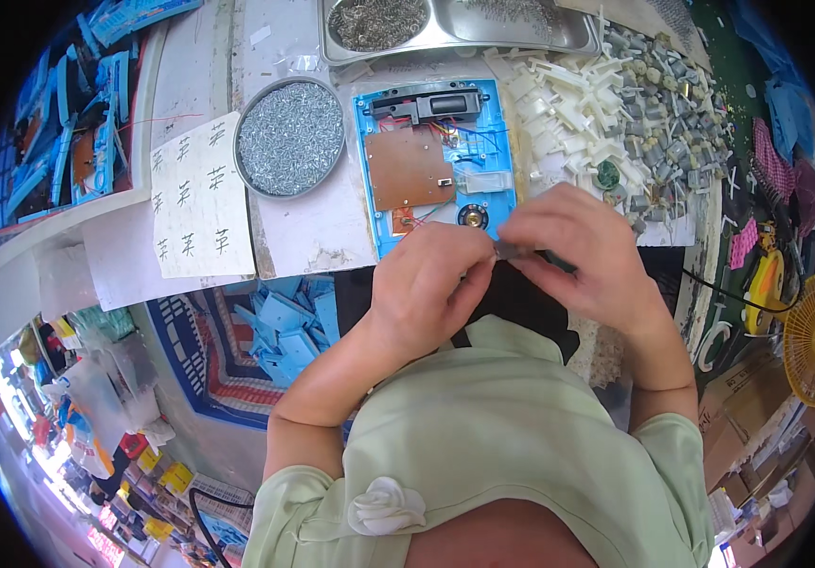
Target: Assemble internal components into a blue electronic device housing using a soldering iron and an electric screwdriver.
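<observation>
Left hand [431,279] and right hand [585,248] pinched together on small dark part [510,250], held up close for fine work. Just beyond grip: open blue housing [436,161] on tabletop [318,227]; screw dish [290,137] farther left, within reach.

At the top, a shiny metal tray [559,33]; centre, a glossy blue plastic housing [497,142] with a matt brown board [409,168].

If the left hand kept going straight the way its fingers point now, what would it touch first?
The left hand points right, toward the right hand. It already meets the small dark metal part pinched between them, then the right hand's fingers; depth is unclear.
</observation>
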`<state>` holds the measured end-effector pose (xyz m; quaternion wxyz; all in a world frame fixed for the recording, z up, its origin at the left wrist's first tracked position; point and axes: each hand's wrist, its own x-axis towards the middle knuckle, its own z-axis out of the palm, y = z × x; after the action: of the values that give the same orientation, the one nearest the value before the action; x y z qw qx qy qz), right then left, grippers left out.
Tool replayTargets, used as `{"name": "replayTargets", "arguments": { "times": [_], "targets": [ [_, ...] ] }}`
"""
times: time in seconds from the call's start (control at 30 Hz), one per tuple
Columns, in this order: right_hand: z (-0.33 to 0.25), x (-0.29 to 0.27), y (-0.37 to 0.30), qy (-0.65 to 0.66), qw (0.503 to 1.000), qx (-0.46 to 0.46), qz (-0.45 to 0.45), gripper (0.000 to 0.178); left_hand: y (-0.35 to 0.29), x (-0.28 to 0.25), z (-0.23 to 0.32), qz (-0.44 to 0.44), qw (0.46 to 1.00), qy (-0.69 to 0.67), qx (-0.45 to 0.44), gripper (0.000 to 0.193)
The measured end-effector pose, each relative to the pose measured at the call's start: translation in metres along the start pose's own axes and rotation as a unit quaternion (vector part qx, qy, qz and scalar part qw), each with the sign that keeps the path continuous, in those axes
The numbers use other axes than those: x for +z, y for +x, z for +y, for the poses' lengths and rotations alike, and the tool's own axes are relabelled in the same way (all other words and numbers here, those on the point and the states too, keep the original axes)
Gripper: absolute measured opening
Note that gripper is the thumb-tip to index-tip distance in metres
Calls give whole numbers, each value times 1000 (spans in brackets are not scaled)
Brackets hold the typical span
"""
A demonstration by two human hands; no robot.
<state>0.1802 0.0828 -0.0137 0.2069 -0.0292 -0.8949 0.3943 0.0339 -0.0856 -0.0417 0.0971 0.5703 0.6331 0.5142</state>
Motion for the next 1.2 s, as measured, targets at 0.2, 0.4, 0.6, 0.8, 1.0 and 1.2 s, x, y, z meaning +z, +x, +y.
{"name": "replayTargets", "arguments": {
  "times": [0.2,0.4,0.6,0.8,1.0,1.2],
  "targets": [
    [-4,8,-11,11,998,-49,44,45,-7,-3,-1,-5,987,-142,-71,29],
    [-1,14,-15,38,995,-67,66,43,-8,-3,3,-46,975,-177,-130,21],
    [1,12,-17,44,995,-70,48,30,-5,-4,0,-62,992,-100,-45,18],
    [8,17,-21,38,995,-57,68,28,-3,-4,-2,-37,998,-36,-25,25],
    [17,4,-19,3,995,-12,103,36,19,-19,-18,1,991,-78,-105,35],
    [42,-8,-18,32,968,103,227,34,66,-8,-47,-90,982,162,-47,30]
  ]
}}
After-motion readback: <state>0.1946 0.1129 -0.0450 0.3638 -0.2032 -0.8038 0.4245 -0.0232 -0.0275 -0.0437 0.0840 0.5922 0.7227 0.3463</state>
